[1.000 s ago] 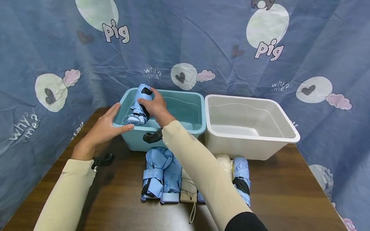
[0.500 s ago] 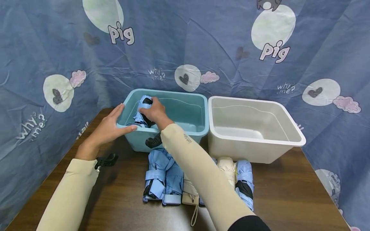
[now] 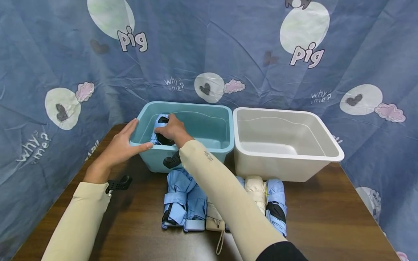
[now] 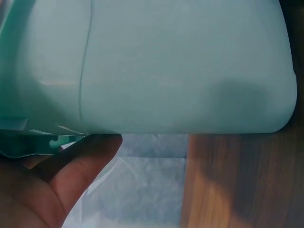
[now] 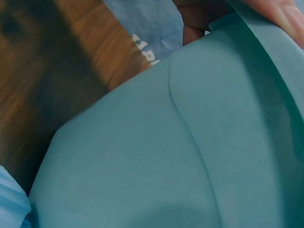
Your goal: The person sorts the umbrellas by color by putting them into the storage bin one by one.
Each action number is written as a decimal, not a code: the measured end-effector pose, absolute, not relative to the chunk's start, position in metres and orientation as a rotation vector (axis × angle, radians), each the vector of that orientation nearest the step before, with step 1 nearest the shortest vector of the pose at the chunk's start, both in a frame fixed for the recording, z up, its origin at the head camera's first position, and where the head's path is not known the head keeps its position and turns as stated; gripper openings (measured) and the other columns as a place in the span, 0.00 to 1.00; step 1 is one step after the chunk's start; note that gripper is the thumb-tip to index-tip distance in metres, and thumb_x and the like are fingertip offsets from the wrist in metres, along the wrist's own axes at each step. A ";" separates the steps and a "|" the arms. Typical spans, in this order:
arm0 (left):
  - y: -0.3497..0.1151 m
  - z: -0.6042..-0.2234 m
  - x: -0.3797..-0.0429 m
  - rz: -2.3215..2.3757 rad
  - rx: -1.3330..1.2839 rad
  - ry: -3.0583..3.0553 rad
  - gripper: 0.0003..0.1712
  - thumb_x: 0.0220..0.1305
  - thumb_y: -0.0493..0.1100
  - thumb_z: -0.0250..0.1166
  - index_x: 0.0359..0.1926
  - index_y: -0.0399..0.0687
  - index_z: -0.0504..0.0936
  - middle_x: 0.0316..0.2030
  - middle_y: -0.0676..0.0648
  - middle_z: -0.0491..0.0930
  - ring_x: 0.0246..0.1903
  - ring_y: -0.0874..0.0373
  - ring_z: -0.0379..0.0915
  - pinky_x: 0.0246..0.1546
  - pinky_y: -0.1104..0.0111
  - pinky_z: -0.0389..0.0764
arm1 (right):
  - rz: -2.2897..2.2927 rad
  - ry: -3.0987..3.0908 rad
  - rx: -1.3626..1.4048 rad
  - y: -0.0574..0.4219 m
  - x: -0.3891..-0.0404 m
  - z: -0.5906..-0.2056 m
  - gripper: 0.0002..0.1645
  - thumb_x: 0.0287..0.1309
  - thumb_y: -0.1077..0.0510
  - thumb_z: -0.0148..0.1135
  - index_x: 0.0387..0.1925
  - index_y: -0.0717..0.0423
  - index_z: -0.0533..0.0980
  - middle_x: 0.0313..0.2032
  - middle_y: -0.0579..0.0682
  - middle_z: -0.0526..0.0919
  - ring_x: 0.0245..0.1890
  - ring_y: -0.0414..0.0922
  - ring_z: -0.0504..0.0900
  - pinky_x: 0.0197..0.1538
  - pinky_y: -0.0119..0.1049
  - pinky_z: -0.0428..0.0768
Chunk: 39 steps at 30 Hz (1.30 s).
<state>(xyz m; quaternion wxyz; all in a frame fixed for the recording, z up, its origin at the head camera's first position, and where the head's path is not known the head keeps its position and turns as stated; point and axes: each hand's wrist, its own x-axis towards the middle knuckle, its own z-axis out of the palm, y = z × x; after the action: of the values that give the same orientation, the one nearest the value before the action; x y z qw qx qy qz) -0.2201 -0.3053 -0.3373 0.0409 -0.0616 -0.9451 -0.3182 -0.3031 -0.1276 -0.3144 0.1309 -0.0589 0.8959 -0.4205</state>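
Blue umbrella (image 3: 161,138) sits inside teal bin (image 3: 183,103) toward its near-left corner, right hand (image 3: 174,128) gripping it, left hand (image 3: 118,148) spread against that corner, patterned cloth (image 3: 228,54) beyond the bin's far edge.

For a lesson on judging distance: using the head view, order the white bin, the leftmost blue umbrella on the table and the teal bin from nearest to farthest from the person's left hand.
1. Teal bin: touching the left hand.
2. Leftmost blue umbrella: on the table, before the teal bin.
3. White bin: right of the teal bin.
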 end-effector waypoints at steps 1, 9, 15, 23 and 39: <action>-0.306 -0.337 -0.220 -0.974 -0.185 -2.896 0.61 0.58 0.65 0.64 0.76 0.49 0.36 0.76 0.51 0.32 0.72 0.36 0.37 0.61 0.35 0.52 | -1.257 2.571 -0.169 -0.128 -0.303 -0.314 0.43 0.58 0.47 0.67 0.71 0.42 0.59 0.65 0.48 0.68 0.55 0.47 0.76 0.46 0.39 0.81; -0.307 -0.338 -0.221 -0.988 -0.175 -2.899 0.61 0.58 0.65 0.64 0.76 0.49 0.35 0.76 0.50 0.31 0.72 0.36 0.36 0.61 0.34 0.52 | -1.253 2.492 -0.208 -0.132 -0.304 -0.314 0.44 0.55 0.47 0.69 0.71 0.38 0.61 0.65 0.47 0.69 0.49 0.46 0.78 0.41 0.42 0.83; -0.306 -0.338 -0.218 -0.998 -0.165 -2.907 0.61 0.58 0.65 0.64 0.76 0.49 0.35 0.76 0.50 0.31 0.72 0.36 0.35 0.61 0.33 0.51 | -1.234 2.467 -0.214 -0.131 -0.303 -0.313 0.45 0.55 0.43 0.69 0.72 0.39 0.59 0.67 0.46 0.67 0.56 0.47 0.75 0.42 0.43 0.82; -0.306 -0.335 -0.220 -0.996 -0.177 -2.895 0.61 0.58 0.65 0.64 0.76 0.48 0.35 0.76 0.48 0.32 0.72 0.36 0.36 0.61 0.33 0.51 | -1.364 2.442 -0.309 -0.119 -0.300 -0.300 0.46 0.56 0.40 0.66 0.72 0.44 0.59 0.66 0.48 0.67 0.54 0.47 0.77 0.42 0.42 0.83; -0.302 -0.326 -0.217 -1.026 -0.135 -2.933 0.62 0.58 0.66 0.63 0.76 0.51 0.32 0.76 0.47 0.30 0.72 0.36 0.34 0.61 0.32 0.50 | -1.545 2.285 -0.401 -0.030 -0.278 -0.263 0.48 0.56 0.39 0.66 0.73 0.40 0.55 0.62 0.51 0.71 0.54 0.47 0.78 0.45 0.41 0.82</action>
<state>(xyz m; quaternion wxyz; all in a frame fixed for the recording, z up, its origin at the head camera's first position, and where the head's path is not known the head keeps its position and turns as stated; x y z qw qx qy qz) -0.2172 -0.3017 -0.3259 0.0158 -0.0435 -0.9429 -0.3298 -0.2785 -0.0304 -0.2634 0.1763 -0.1416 0.8070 -0.5456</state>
